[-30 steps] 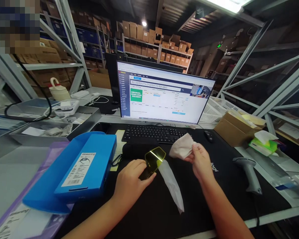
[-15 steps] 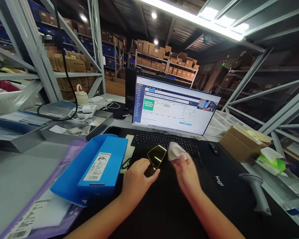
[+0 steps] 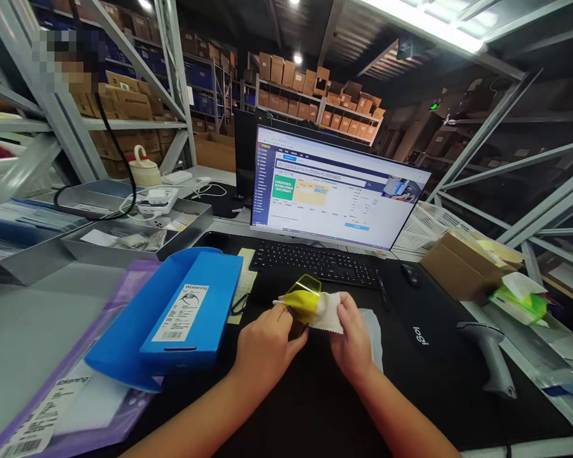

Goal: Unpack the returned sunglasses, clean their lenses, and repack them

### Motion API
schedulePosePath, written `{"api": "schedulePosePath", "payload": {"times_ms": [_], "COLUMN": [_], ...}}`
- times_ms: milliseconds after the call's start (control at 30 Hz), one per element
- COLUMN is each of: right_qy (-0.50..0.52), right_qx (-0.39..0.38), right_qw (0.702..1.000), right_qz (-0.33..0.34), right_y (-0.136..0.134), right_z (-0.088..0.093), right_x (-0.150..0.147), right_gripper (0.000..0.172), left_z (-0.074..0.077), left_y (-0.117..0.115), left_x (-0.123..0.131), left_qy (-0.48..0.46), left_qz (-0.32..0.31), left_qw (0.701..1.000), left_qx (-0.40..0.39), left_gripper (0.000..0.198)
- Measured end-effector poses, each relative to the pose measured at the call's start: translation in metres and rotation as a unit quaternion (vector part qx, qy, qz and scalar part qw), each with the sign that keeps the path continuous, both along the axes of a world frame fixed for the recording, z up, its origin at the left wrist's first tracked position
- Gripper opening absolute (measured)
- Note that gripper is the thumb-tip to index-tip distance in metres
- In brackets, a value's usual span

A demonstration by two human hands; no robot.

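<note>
My left hand [image 3: 270,340] is closed on the near end of a yellow-tinted, see-through lens [image 3: 310,282], held above the black desk mat. Between finger and thumb, my right hand [image 3: 352,340] pinches a white wiping cloth [image 3: 328,316] with a zigzag edge. Part of the cloth lies behind the lens and shows yellow through it. A pale, thin sheet [image 3: 375,337] shows beside my right hand; what it is I cannot tell. Left of my hands lies a blue box [image 3: 205,318] with its lid open and a white label on it.
A purple-edged bag [image 3: 98,407] lies under the blue box. Behind my hands are a black keyboard [image 3: 315,264] and a monitor [image 3: 334,191]. To the right are a mouse [image 3: 409,275], a scanner [image 3: 491,359], a tissue pack [image 3: 518,299] and a cardboard box [image 3: 463,264].
My right hand has brought the cloth down and left, against the lens. The cloth, bunched up before, is now spread out more. The view has shifted slightly.
</note>
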State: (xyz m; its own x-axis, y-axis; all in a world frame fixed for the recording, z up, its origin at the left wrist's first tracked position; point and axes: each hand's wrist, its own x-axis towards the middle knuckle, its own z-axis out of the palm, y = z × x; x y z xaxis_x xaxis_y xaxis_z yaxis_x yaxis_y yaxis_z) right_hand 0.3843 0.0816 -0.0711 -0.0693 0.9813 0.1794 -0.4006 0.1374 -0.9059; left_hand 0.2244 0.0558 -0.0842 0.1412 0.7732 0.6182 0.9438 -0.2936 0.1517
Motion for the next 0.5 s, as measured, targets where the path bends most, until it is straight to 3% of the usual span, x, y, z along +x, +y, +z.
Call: {"api": "schedulePosePath", "payload": {"times_ms": [133,267,367,500], "right_qy": [0.087,0.057,0.009,-0.062], "right_qx": [-0.066,-0.083,-0.064,-0.017], "right_qw": [0.993,0.994,0.997,0.995], "right_qz": [0.036,0.042,0.033,0.074], "right_y": [0.005,0.012,0.009,0.002], "right_z": [0.002,-0.004,-0.007,-0.006], "right_x": [-0.005,-0.005,-0.004,-0.005], "right_gripper": [0.041,0.029,0.031,0.027], "left_z": [-0.002,-0.003,-0.002,-0.001], "left_y": [0.005,0.005,0.003,0.002], "left_x": [-0.003,-0.003,-0.003,-0.006], "left_qy": [0.009,0.037,0.066,0.096], "left_qz": [0.013,0.017,0.022,0.013], "left_qw": [1.0,0.999,0.998,0.995], "left_qx": [0.004,-0.005,-0.01,0.016], "left_gripper": [0.022,0.022,0.023,0.021]}}
